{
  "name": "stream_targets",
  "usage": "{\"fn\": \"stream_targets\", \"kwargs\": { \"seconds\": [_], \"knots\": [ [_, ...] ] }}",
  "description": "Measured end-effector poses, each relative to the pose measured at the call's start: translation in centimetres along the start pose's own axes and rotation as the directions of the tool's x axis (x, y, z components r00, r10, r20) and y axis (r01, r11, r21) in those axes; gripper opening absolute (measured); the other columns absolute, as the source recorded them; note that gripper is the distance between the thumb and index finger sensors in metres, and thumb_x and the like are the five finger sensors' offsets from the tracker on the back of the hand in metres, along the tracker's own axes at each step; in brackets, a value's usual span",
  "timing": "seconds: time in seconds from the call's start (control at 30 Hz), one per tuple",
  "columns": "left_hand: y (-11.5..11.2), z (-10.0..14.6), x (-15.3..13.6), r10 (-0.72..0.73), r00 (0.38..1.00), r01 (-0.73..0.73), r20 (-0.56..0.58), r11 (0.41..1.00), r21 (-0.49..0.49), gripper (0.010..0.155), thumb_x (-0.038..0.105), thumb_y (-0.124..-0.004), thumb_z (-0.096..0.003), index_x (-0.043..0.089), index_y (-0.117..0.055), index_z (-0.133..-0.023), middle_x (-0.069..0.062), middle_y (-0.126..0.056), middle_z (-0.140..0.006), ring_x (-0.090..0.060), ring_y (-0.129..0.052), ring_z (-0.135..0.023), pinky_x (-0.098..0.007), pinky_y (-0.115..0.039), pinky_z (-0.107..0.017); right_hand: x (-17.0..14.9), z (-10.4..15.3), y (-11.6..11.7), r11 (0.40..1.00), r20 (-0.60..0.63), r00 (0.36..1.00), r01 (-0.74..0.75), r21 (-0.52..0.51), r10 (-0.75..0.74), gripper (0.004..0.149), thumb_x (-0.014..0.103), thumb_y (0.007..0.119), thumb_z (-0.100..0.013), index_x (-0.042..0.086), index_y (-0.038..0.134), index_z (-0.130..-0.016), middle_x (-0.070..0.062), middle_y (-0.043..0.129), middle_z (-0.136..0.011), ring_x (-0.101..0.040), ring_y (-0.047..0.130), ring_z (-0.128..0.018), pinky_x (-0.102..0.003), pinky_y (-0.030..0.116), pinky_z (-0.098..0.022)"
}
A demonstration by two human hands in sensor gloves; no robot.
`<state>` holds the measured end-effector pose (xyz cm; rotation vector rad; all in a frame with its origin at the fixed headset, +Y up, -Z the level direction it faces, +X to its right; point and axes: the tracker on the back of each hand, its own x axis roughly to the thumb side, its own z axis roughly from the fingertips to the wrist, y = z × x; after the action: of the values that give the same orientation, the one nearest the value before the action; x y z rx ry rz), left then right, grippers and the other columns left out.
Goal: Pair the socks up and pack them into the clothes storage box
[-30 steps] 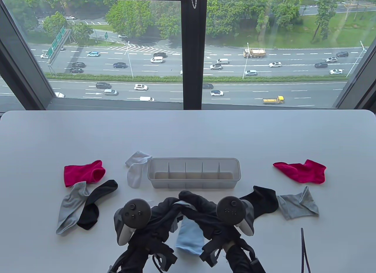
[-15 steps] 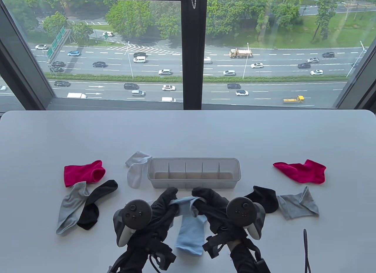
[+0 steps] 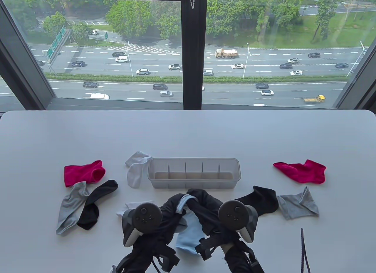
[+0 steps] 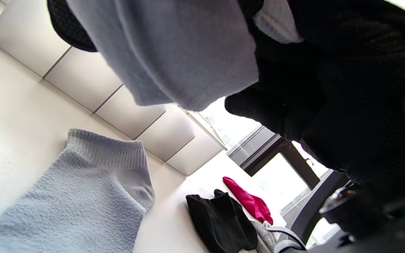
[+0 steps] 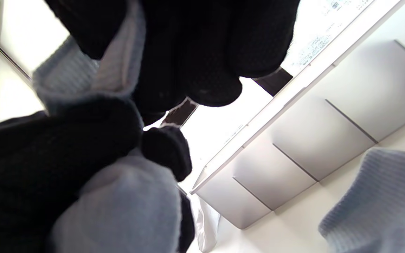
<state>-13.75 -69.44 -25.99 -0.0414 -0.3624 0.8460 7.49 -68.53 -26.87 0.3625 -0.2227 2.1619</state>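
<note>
White table (image 3: 188, 132) under a big window w/ road traffic behind. Left hand (image 3: 170, 210) and right hand (image 3: 202, 205), lower centre, both pinch the cuff of a light blue sock (image 3: 188, 232), fingers curled into the fabric; sock hangs toward the bottom edge. Just above them: clear divided storage box (image 3: 194, 161), compartments bare. Second light blue sock (image 4: 69, 203) lies on the table beneath. Red sock (image 3: 83, 172), grey sock (image 3: 69, 208) and black sock (image 3: 94, 204) mid-left; another red sock (image 3: 302, 170) mid-right.
</note>
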Motion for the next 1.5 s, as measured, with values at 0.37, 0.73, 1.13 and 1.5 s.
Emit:
{"fn": "stream_targets", "kwargs": {
  "seconds": [0.37, 0.73, 1.13, 1.5],
  "knots": [
    [0.3, -0.1, -1.8, 0.355, 0.934, -0.35, 0.038, 0.932, -0.091, 0.05, 0.039, -0.055, -0.0607, 0.005, -0.075, -0.092, -0.02, -0.1, -0.064, -0.037, -0.101, -0.04, -0.06, -0.08, -0.047, -1.3, -0.4, 2.2, 0.873, -0.045, 0.974, 0.217, 0.437, -0.22, 0.081, 0.054, 0.065, -0.057, 0.011, 0.03, -0.117, -0.034, 0.039, -0.118, -0.057, 0.033, -0.104, -0.07, 0.041, -0.072],
    [1.0, 0.2, -3.3, 0.362, 0.925, -0.357, -0.112, 0.932, 0.062, 0.055, 0.039, -0.051, -0.0612, 0.006, -0.063, -0.104, -0.028, -0.084, -0.093, -0.05, -0.089, -0.073, -0.07, -0.064, -0.062, -2.4, -0.3, -0.7, 0.946, -0.095, 0.951, 0.304, 0.113, -0.294, 0.04, 0.032, 0.066, -0.061, 0.021, 0.062, -0.099, -0.013, 0.083, -0.094, -0.041, 0.077, -0.091, -0.061, 0.062, -0.07],
    [2.0, 0.3, -1.9, 0.421, 0.905, -0.422, 0.055, 0.907, 0.0, 0.04, 0.028, -0.062, -0.0596, 0.007, -0.078, -0.09, -0.026, -0.051, -0.115, -0.052, -0.056, -0.104, -0.073, -0.047, -0.072, -2.7, -1.0, 0.1, 0.971, -0.064, 0.997, 0.054, 0.232, -0.04, 0.041, 0.033, 0.07, -0.057, 0.018, 0.072, -0.095, -0.009, 0.093, -0.077, -0.034, 0.087, -0.079, -0.063, 0.061, -0.069],
    [1.6, 0.2, -1.1, 0.436, 0.896, -0.434, 0.082, 0.9, -0.048, 0.039, 0.029, -0.064, -0.0602, 0.012, -0.078, -0.092, -0.023, -0.034, -0.12, -0.051, -0.027, -0.11, -0.074, -0.031, -0.073, -0.4, -0.8, 1.5, 0.93, 0.05, 0.995, 0.062, 0.363, -0.086, 0.066, 0.043, 0.075, -0.055, 0.017, 0.049, -0.111, -0.019, 0.064, -0.111, -0.049, 0.063, -0.099, -0.066, 0.056, -0.071]
  ]
}}
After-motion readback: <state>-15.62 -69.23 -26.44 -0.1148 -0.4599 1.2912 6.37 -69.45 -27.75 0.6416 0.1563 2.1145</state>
